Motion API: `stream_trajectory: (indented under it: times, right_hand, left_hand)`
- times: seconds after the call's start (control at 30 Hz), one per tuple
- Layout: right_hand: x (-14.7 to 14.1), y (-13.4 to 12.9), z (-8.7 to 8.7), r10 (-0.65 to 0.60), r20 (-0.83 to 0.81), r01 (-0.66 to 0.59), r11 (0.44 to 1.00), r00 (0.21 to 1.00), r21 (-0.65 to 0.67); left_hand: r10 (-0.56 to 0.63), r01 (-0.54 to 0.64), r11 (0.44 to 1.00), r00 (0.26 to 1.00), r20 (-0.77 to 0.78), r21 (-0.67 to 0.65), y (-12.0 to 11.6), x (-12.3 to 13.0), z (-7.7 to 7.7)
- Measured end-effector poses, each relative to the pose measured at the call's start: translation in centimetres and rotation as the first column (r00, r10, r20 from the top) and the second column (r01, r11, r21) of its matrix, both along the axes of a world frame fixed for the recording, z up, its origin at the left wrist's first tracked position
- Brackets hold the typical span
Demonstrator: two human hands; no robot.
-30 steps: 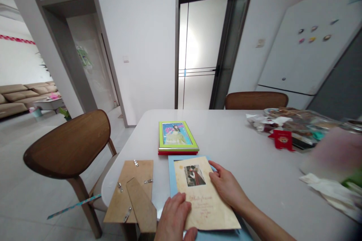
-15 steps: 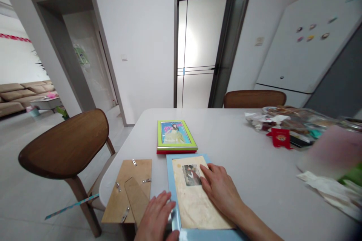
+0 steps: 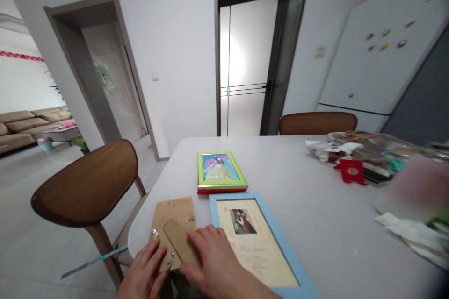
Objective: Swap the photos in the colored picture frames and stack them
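The brown backing board [image 3: 175,210] with metal clips and a stand flap lies at the table's left edge. My left hand [image 3: 145,266] rests on its lower left part, fingers apart. My right hand [image 3: 213,257] reaches across to the board's right side, its fingers on the stand flap and its thumb near the lower edge. Just right of it lies the light blue frame [image 3: 280,238], with a cream printed sheet [image 3: 252,252] and a small photo [image 3: 242,221] inside. Beyond is a green frame [image 3: 219,168] stacked on a red one [image 3: 222,191].
On the right of the white table [image 3: 280,163] are plastic bags [image 3: 379,145], a red item [image 3: 351,171], a pink container [image 3: 410,187] and white tissue [image 3: 407,233]. A wooden chair [image 3: 87,184] stands at the left.
My right hand has left the cream sheet and moved left onto the backing board. My left hand has moved left to the board's lower left. More of the blue frame and printed text now shows.
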State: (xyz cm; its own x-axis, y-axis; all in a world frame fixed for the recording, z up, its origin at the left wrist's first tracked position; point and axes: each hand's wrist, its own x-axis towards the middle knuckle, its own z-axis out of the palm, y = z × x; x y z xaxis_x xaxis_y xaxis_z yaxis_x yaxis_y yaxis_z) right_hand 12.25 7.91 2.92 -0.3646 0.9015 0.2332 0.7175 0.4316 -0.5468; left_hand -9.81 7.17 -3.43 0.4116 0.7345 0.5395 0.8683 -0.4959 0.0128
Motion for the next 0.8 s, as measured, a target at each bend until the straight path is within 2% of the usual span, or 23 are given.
stream_trajectory:
  times: [0.1, 0.17, 0.27, 0.37, 0.5, 0.6, 0.7, 0.8]
  right_hand:
    - [-2.2, 0.2, -0.6, -0.032, -0.011, 0.031, 0.999, 0.999, -0.034]
    - [-2.0, 0.3, -0.6, -0.049, -0.074, 0.046, 0.998, 0.996, -0.046]
    - [0.4, -0.5, 0.2, -0.035, -0.153, 0.033, 0.999, 0.988, -0.017]
    - [4.7, -2.0, 1.1, -0.012, -0.132, 0.011, 1.000, 0.991, -0.006]
    - [10.6, -3.7, 0.6, -0.075, -0.032, 0.072, 0.994, 0.997, -0.088]
    - [13.5, -4.1, -0.6, -0.154, 0.017, 0.155, 0.980, 0.988, -0.121]
    - [14.5, -3.9, -1.5, -0.199, 0.041, 0.202, 0.975, 0.979, -0.091]
    - [14.5, -3.5, -2.1, -0.201, 0.070, 0.205, 0.977, 0.977, -0.054]
  left_hand:
    - [-0.014, 0.015, 0.993, 1.000, -0.005, 0.117, 0.1, 0.6, 1.1]
    - [-0.041, 0.048, 0.978, 0.998, -0.038, 0.205, 0.0, 1.1, 2.1]
    - [-0.109, 0.138, 0.950, 0.987, -0.114, 0.281, -0.4, 2.8, 3.6]
    - [-0.203, 0.241, 0.926, 0.967, -0.157, 0.289, -0.9, 6.0, 4.2]
    - [-0.345, 0.378, 0.896, 0.923, -0.172, 0.234, -1.1, 11.3, 2.8]
    - [-0.404, 0.418, 0.894, 0.908, -0.111, 0.163, -1.0, 14.1, 1.4]
    - [-0.399, 0.401, 0.914, 0.916, -0.041, 0.061, -0.7, 15.1, 1.1]
    - [-0.391, 0.389, 0.918, 0.920, -0.007, -0.081, -0.6, 15.0, 1.8]
